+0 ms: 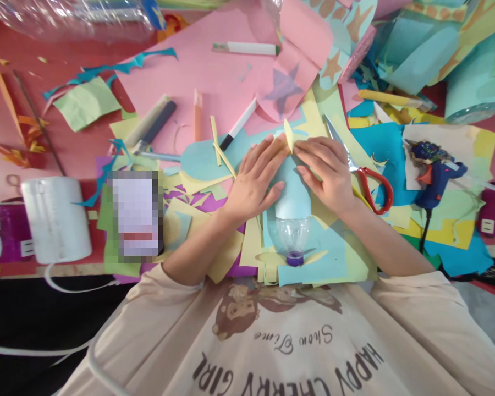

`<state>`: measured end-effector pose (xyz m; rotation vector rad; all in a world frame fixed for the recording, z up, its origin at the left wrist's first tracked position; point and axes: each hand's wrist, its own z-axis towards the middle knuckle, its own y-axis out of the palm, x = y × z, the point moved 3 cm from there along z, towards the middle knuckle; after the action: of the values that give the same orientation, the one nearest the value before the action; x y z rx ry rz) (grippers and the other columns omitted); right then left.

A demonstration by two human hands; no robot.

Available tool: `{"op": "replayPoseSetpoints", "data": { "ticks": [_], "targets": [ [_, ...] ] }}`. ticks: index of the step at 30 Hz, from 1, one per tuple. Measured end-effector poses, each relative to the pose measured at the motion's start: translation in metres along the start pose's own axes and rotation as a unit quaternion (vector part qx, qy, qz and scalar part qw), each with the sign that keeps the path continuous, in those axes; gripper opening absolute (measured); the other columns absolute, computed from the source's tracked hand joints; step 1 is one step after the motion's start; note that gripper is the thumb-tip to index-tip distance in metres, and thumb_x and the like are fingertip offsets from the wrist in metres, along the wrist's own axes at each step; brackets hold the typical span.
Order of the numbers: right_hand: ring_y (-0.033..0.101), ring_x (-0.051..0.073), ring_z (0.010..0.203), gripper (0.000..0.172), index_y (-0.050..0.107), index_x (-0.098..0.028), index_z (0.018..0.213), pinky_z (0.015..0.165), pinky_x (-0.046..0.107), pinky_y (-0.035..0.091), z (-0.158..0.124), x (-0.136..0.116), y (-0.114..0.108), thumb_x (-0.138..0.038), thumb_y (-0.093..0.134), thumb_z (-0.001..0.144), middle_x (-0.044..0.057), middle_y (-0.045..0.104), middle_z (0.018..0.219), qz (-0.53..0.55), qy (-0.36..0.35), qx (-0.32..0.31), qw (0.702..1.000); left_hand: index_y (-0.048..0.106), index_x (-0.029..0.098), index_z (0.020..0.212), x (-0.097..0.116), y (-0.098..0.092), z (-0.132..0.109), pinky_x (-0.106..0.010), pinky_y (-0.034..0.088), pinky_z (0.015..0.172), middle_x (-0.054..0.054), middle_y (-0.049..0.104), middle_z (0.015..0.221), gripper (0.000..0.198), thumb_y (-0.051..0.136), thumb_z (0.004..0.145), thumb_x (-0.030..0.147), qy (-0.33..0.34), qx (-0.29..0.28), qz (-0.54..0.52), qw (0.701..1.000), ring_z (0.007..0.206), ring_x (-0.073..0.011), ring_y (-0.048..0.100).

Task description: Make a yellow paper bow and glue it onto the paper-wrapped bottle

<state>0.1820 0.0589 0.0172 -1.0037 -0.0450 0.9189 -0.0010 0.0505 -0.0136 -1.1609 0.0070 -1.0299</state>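
Observation:
A clear plastic bottle wrapped in light blue paper lies with its purple cap toward me. My left hand lies along the left side of its far end, fingers stretched close together, the tips against the wrap and steadying the bottle. From the right, the bent fingers of my right hand pinch a small pale yellow paper piece, which stands up between both hands at the wrapped end. Its lower edge is hidden by fingertips. Red-handled scissors rest just right of my right hand.
A blue glue gun with a cord sits on paper at right. Several markers, one a black-and-white marker, lie ahead. Left are a blurred-out phone and a white box-like device. Paper scraps cover the red table.

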Motion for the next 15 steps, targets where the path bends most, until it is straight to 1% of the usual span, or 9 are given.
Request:
{"op": "replayPoseSetpoints", "data": {
  "ticks": [6,10,15],
  "targets": [
    [0.063,0.021,0.115,0.032,0.059,-0.025,0.128,0.101,0.041,0.052,0.0010,-0.0005,-0.0001,-0.029,0.046,0.098,0.007,0.070,0.121,0.027,-0.011,0.008,1.000,0.019,0.027,0.153,0.0005,0.0020,-0.0013,-0.044,0.024,0.121,-0.008,0.039,0.155,0.058,0.018,0.100,0.051,0.006,0.002,0.003,1.000,0.148,-0.0241,0.028],
    [0.063,0.023,0.116,0.030,0.060,-0.022,0.122,0.099,0.044,0.053,0.0000,0.0020,0.0017,-0.032,0.047,0.098,0.008,0.069,0.121,0.010,0.006,0.003,1.000,0.017,0.025,0.153,0.0024,0.0011,0.0001,-0.046,0.024,0.122,-0.010,0.034,0.158,0.059,0.017,0.100,0.051,0.002,-0.003,-0.010,1.000,0.149,-0.0263,0.028],
    [0.064,0.021,0.111,0.025,0.061,-0.023,0.119,0.096,0.042,0.054,0.0005,0.0002,-0.0004,-0.028,0.051,0.096,0.007,0.072,0.117,0.027,-0.019,0.031,0.999,0.020,0.027,0.152,0.0040,-0.0011,0.0021,-0.047,0.027,0.121,-0.009,0.035,0.157,0.059,0.016,0.099,0.053,-0.004,-0.014,-0.003,1.000,0.148,-0.0267,0.029]
  ]
}}
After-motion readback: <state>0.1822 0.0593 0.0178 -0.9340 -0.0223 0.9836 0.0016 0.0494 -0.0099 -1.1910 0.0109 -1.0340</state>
